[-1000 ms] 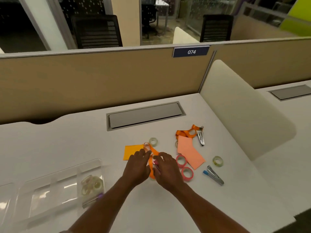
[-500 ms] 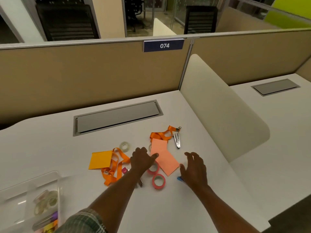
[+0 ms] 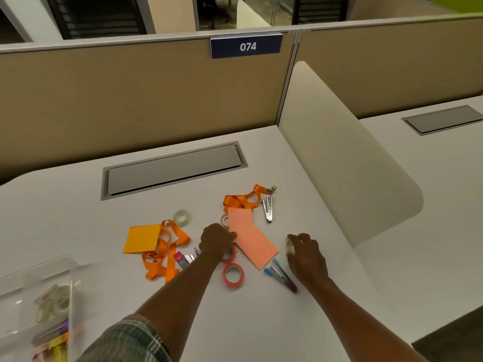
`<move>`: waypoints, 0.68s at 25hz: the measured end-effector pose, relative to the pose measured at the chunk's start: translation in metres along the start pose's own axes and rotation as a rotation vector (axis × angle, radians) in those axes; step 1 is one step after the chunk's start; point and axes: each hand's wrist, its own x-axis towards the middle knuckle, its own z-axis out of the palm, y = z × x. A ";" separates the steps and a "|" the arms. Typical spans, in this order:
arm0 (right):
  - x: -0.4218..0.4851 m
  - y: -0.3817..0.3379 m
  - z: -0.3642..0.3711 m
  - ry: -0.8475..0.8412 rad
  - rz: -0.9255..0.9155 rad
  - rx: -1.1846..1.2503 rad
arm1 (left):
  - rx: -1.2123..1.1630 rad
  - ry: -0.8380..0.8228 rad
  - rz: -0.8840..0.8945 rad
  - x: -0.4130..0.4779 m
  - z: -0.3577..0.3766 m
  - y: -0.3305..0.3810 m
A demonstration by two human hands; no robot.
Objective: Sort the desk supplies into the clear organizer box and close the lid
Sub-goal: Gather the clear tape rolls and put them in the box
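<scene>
Now both hands are down on tape rolls

Just right of the pink paper (image 3: 251, 241), the right hand (image 3: 307, 256) has its fingers curled round a clear tape roll (image 3: 288, 246) and pinches it. At the left edge of that paper, the left hand (image 3: 218, 240) sits curled over a pink tape roll (image 3: 229, 254). Its fingers are hidden, so I cannot tell if it grips the roll.

The clear box (image 3: 39, 288) is far to the left of the pink paper, by the front edge of the desk, well apart from both hands. It looks blurry, with some rolls inside. I think the tape must go that way next, and the left hand is the nearer one. The rolls are round, so they should need no turning.

Everything lies on a white desk (image 3: 261, 322). Behind the pink paper are a grey flap (image 3: 172, 168) and a tan wall (image 3: 130, 100) with a sign (image 3: 247, 47) that says 074. To the paper's right stands a cream divider (image 3: 339, 165).
</scene>
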 end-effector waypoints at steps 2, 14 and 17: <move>0.002 -0.002 -0.003 0.015 0.006 0.059 | -0.132 0.020 0.020 -0.005 -0.004 0.001; 0.038 -0.080 -0.014 -0.102 0.242 1.074 | -0.331 -0.118 -0.097 -0.034 -0.090 -0.090; 0.052 -0.104 -0.012 -0.176 0.254 1.038 | -0.117 -0.173 -0.026 -0.041 -0.098 -0.109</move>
